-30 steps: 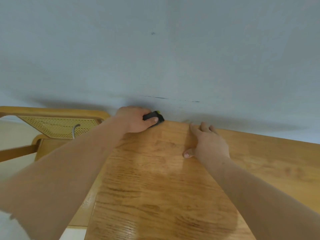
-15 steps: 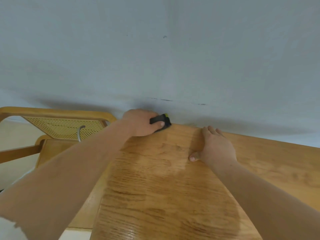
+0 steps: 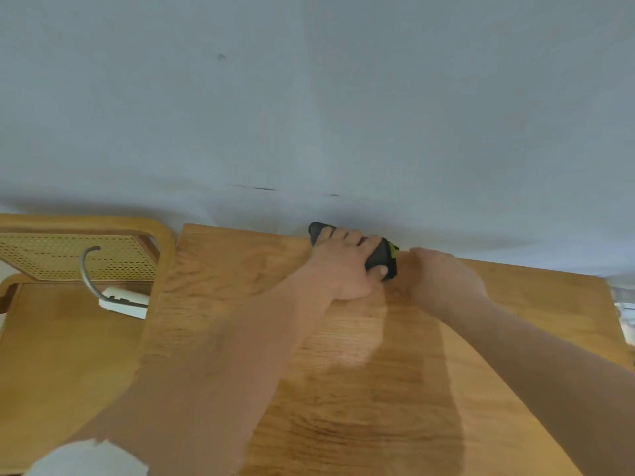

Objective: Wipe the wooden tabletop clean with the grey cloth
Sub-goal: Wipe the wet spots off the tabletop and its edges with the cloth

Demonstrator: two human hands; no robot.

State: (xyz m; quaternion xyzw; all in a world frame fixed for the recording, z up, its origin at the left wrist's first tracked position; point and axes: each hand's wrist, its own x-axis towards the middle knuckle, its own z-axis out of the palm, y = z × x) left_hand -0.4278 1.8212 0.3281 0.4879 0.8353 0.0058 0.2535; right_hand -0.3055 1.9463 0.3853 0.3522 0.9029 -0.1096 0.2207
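Step in hand: wiping along the far edge of the wooden tabletop [image 3: 343,389], where it meets the wall [image 3: 309,97].
Grey cloth: the grey cloth [image 3: 380,256] is bunched and dark, with a yellow-green tag at its right end. It lies on the wood at the far edge, right of the middle, touching or almost touching the wall.
Left hand: the left hand [image 3: 343,269] is clamped over the cloth, fingers curled across its top and thumb tucked against its near side. One end of the cloth sticks out past the fingers on the left.
Right hand: the right hand [image 3: 443,278] is just beside the cloth on its right, palm down on the wood and holding nothing. It is blurred, so the fingers are not resolved; they look stretched out rather than curled.
Surface condition: no crumbs, spill or streaks are visible. A paler sheen mid-table may be reflected light or damp; I cannot tell which.
Progress (judgement): mid-task. The pass sits at the back edge; the far right corner and the near half show no sign either way. Wiped and unwiped areas cannot be told apart by eye.
Left to do (judgement): carry on rightward along the wall, then cover the remaining strips toward the near edge.
Surroundings: a cane-backed chair [image 3: 79,255] stands just left of the table, with a white power strip [image 3: 123,302] and its grey cable [image 3: 85,269] on the seat.
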